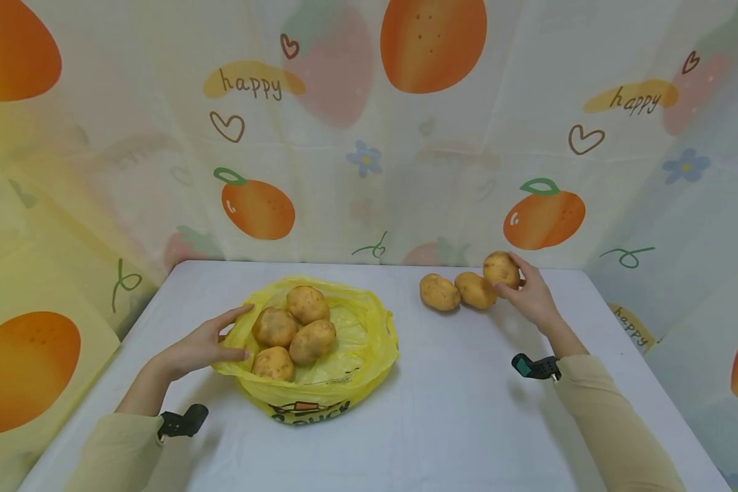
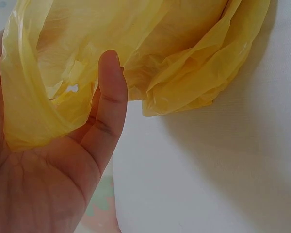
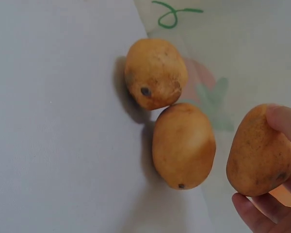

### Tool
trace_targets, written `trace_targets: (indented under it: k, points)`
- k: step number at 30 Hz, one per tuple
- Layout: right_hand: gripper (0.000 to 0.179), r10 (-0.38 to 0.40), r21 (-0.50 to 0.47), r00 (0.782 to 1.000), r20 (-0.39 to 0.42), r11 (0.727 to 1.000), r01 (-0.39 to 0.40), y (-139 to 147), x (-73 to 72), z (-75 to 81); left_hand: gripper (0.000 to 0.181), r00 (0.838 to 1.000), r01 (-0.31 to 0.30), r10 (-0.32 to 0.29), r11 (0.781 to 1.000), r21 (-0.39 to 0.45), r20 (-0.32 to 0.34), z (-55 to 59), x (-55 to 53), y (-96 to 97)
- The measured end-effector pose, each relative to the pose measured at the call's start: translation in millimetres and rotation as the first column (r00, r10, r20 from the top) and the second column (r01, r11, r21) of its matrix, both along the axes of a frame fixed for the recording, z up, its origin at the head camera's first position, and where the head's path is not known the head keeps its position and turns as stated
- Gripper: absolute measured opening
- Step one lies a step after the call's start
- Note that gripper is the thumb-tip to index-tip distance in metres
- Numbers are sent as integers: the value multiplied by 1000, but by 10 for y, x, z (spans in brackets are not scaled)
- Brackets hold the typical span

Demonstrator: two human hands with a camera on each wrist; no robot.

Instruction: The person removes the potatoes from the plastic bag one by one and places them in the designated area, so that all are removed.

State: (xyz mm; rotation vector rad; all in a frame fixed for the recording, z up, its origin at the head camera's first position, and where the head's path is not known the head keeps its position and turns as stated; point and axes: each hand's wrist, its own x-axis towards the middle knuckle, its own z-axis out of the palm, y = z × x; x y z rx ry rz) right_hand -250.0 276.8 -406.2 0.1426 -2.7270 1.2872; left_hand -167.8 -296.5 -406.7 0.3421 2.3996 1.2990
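A yellow plastic bag (image 1: 369, 328) stands wide-mouthed on the table's left half with several potatoes (image 1: 312, 342) inside. My left hand (image 1: 199, 348) grips its left rim, thumb on the near side and fingers farther back. The left wrist view shows the folded bag edge (image 2: 26, 121) lying between thumb and fingers. At the back right, my right hand (image 1: 531, 294) holds a potato (image 1: 501, 270) between thumb and fingers; the right wrist view shows this potato (image 3: 259, 155) raised off the table. Two more potatoes, a left one (image 1: 439, 292) and a right one (image 1: 475, 290), lie beside it.
A white cloth covers the table (image 1: 443, 410). Behind it hangs a printed curtain (image 1: 406, 205) with oranges and strawberries, close to the table's back edge. Dark straps with small devices sit at the left wrist (image 1: 184, 420) and the right wrist (image 1: 535, 367).
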Motion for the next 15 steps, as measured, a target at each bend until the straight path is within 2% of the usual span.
trace_targets:
  k: [15]
  points:
    - [75, -93, 8, 995, 34, 996, 93, 158, -58, -124, 87, 1000, -11, 11, 1000, -1, 5, -40, -28, 5]
